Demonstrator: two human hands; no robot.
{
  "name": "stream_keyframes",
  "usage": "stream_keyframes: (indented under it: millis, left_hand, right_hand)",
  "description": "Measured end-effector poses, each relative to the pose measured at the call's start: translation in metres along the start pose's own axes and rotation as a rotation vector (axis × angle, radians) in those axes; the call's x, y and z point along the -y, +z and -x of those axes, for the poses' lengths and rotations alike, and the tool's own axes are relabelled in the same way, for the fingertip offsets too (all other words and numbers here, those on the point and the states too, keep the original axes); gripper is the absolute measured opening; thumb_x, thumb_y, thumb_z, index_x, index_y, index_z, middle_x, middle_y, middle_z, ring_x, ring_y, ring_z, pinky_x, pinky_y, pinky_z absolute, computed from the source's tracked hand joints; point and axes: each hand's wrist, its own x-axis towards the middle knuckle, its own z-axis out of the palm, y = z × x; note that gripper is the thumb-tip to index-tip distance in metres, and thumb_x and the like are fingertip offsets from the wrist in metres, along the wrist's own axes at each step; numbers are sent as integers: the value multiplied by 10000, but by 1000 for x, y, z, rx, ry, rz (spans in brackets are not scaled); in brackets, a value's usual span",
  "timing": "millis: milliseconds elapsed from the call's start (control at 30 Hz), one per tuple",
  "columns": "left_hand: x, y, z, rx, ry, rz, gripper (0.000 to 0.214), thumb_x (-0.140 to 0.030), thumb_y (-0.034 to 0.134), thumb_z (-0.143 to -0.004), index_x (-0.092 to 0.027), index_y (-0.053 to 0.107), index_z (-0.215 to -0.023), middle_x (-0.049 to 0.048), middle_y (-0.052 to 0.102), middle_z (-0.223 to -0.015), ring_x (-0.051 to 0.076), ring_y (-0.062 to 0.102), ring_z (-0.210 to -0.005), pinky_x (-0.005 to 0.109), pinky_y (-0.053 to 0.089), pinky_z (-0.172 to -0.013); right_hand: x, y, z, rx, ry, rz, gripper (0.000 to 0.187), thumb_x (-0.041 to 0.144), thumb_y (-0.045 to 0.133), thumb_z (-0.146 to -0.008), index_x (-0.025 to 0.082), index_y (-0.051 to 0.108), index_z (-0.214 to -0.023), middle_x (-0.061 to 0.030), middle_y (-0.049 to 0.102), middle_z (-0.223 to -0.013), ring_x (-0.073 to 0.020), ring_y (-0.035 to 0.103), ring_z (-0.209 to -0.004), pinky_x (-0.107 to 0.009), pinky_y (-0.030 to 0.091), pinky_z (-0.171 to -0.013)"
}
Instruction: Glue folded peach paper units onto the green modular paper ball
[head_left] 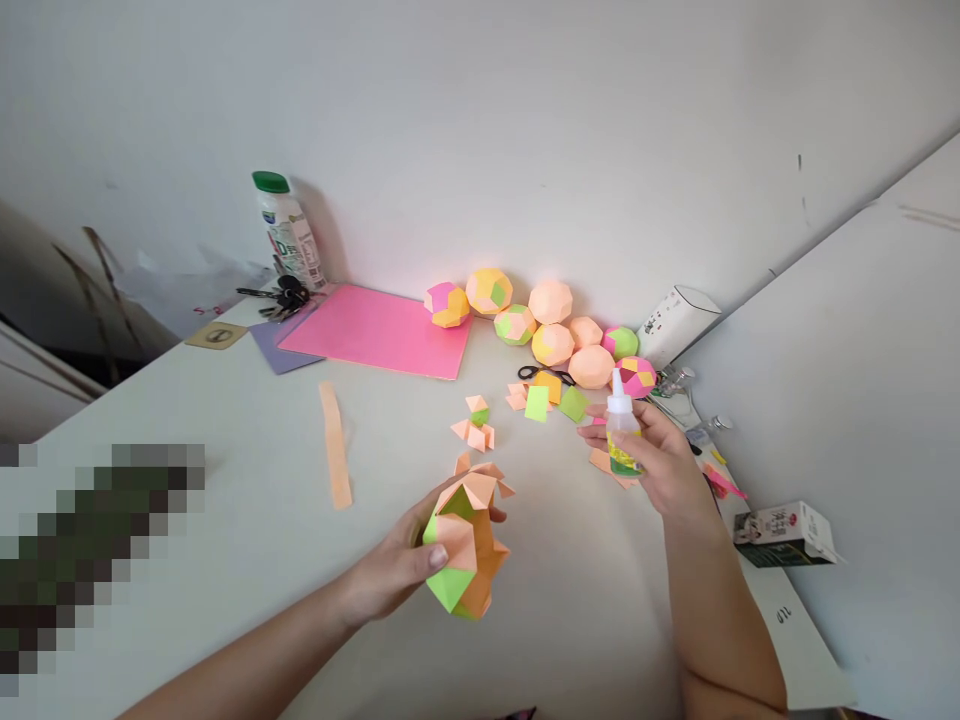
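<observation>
My left hand point(405, 560) is closed around an unfinished-looking folded paper ball point(457, 550) in peach, green and orange, its hollow side facing up and right. The thumb presses on a peach facet. In my right hand point(664, 455) is a small glue bottle point(622, 440) with a white nozzle pointing up and a yellow-green label. Between the hands and the wall lie small folded peach pieces point(474, 432) with a green one among them. Green paper squares point(537, 403) and black-handled scissors point(546, 376) are just behind.
Several finished paper balls point(551, 301) cluster by the wall. A pink sheet point(382, 330), keys point(289, 295) and a green-capped bottle point(289, 230) stand or lie back left. A peach strip point(335, 445) is left of centre. At right are a white cylinder point(679, 325) and a carton point(787, 533).
</observation>
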Motion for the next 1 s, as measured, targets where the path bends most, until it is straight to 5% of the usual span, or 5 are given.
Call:
stream_keyframes:
  millis: [133,433,633,767,1000]
  left_hand:
    - [0,0,0,-22,2,1,627,-528,631,-708,-236,508,-1248,121,394,-1342,368,401,-1196,530,460,-890]
    - [-3,1,-2,-23,-1,-36,678,-555,630,-698,-230,475,-1273,136,394,-1348,371,407,-1186,510,472,-864]
    - [1,-2,-2,-81,37,-97,733,-496,663,-707,-239,390,-1336,138,418,-1344,335,443,-1159,477,485,-866]
    - [3,-3,-4,-233,24,-175,741,-452,660,-736,-261,320,-1366,128,392,-1377,324,433,-1201,473,475,-903]
    - [7,-4,-4,-503,52,-519,779,-443,678,-713,-255,296,-1366,105,211,-1472,323,198,-1368,474,273,-1085]
  right_hand:
    - [-2,-5,-13,87,-18,-190,310,350,499,-809,203,540,-1079,-122,606,-1199,-272,646,-993,-506,505,-869]
    - [-9,0,-15,201,-111,-124,387,358,466,-826,210,485,-1183,-135,467,-1360,-295,533,-1170,-503,487,-889]
    - [3,11,11,397,-62,206,434,273,530,-839,204,435,-1257,-97,649,-990,-202,646,-805,-358,541,-690]
    - [10,27,27,333,-237,602,243,176,560,-797,215,560,-1037,-67,600,-968,-191,592,-840,-311,510,-719]
    - [3,58,42,377,-342,729,363,134,520,-807,220,499,-1160,-81,572,-1035,-195,587,-895,-310,518,-764]
